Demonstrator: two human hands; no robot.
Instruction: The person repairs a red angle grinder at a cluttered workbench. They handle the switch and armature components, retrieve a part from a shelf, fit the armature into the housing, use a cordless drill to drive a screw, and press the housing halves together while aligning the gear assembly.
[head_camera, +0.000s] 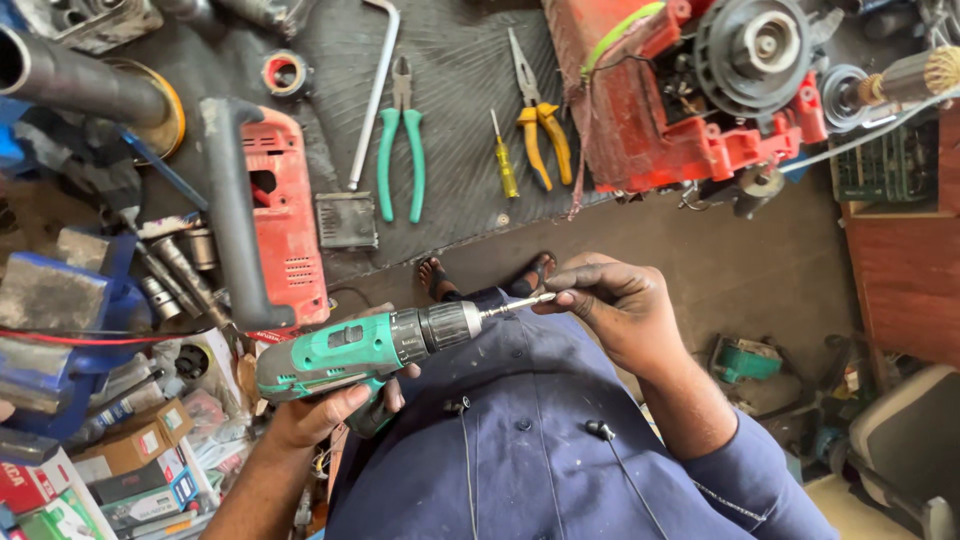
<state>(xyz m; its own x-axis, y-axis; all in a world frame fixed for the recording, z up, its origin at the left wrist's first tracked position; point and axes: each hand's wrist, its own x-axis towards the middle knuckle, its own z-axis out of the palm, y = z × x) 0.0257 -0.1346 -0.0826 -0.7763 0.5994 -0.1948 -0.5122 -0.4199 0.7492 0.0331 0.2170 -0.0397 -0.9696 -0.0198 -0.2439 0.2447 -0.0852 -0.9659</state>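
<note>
Now the green cordless drill (360, 350) is gripped in the left hand (325, 410), while its bit (515, 304) is pinched by the right hand (610, 310); it is best seated straight before tightening.

Bright, even daylight — sharp, edges slightly warped.

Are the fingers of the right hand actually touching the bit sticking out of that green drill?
Touching. The head view shows the right hand pinching the tip of the bit between its fingertips, no gap visible, while the left hand grips the green drill.
</note>
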